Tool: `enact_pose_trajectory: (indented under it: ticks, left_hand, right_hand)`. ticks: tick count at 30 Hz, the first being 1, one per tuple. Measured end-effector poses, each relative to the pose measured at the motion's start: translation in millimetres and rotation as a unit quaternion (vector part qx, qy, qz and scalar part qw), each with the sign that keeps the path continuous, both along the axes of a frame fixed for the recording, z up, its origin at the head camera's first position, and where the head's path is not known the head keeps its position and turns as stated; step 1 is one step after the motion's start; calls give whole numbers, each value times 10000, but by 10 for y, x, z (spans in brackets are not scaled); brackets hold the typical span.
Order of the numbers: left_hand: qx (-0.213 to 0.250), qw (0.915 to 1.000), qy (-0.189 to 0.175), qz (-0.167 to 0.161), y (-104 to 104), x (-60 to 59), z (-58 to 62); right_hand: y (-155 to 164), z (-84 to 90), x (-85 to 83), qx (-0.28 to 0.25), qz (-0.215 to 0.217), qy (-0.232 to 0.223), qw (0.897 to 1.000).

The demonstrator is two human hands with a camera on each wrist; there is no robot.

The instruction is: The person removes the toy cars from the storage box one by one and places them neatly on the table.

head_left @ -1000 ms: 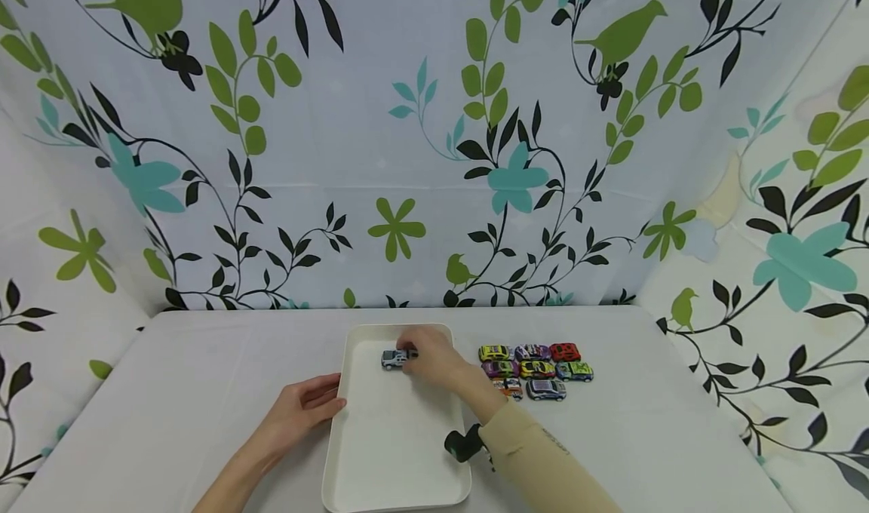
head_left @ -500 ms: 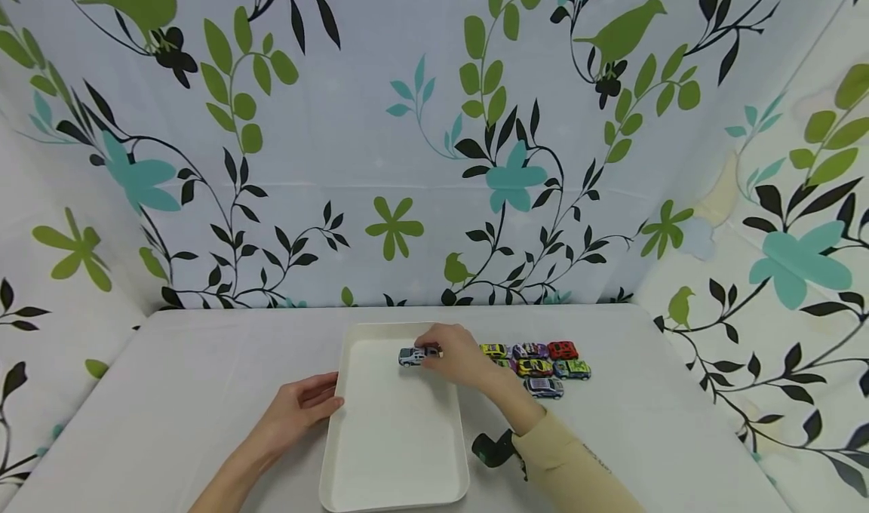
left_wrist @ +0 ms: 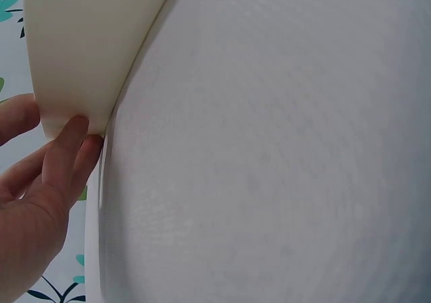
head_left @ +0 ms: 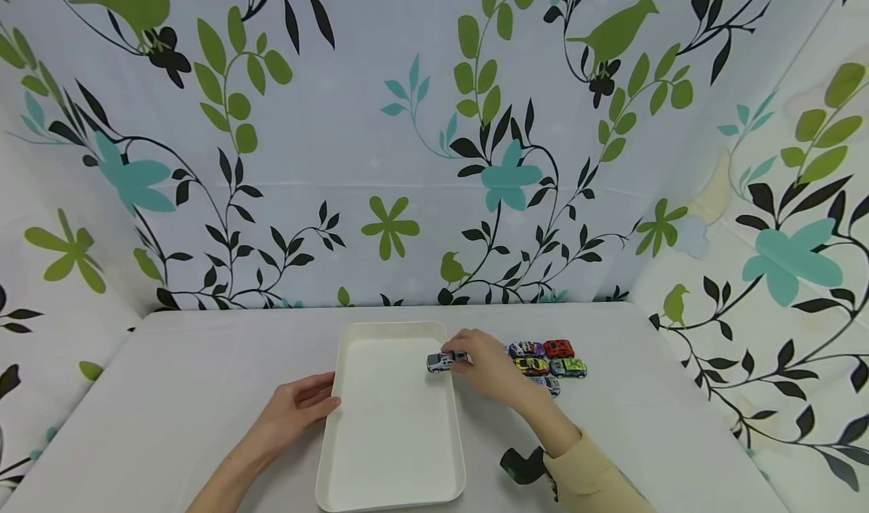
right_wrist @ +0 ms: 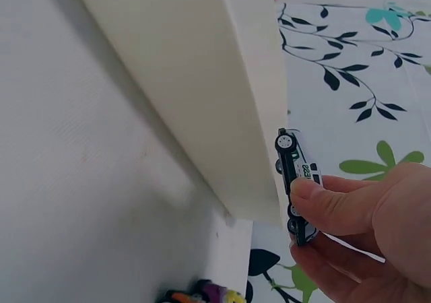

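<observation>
My right hand [head_left: 485, 366] pinches a small silver and black toy car [head_left: 441, 361] over the right rim of the white tray [head_left: 400, 437]. In the right wrist view, the thumb lies on the toy car [right_wrist: 296, 185] beside the lettering on its side, with fingers behind it. The car overlaps the tray's edge there. At the tray's left side rests my left hand [head_left: 299, 407], its fingers loosely extended against the outer wall. From the left wrist, fingertips of the left hand [left_wrist: 50, 168] touch the tray's outer wall [left_wrist: 87, 54] low down, close to the table.
Several colourful toy cars [head_left: 532, 366] stand in rows on the white table [head_left: 645, 422], right of the tray, partly hidden by the right hand. A black device [head_left: 523, 465] sits at the right wrist. A leaf-patterned cloth [head_left: 305, 121] hangs behind the table.
My right hand has moved right with the silver toy car, from above the tray's far middle to its right rim. The left hand stays at the tray's left side.
</observation>
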State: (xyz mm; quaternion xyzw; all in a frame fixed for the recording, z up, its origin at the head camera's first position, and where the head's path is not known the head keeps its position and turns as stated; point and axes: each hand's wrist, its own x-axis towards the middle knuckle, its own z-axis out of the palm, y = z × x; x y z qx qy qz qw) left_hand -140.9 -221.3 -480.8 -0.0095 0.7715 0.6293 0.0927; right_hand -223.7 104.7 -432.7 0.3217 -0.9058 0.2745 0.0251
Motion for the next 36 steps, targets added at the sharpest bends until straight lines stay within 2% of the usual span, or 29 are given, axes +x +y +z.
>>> enact_pose_trajectory:
  ticks: [6, 15, 22, 36]
  left_hand:
    - [-32, 10000, 51, -11, 1, 4, 10]
    - [-12, 10000, 35, 49, -5, -9, 0]
    - [-77, 10000, 38, -5, -1, -4, 7]
    - [-80, 10000, 41, -11, -12, -22, 11]
  right_hand:
    - [147, -54, 72, -4, -164, 104, 9998]
    - [413, -80, 192, -286, -391, 303, 9984]
    - [746, -141, 250, -302, -869, 176, 9956]
    - [1488, -345, 280, -457, -1488, 557, 9862]
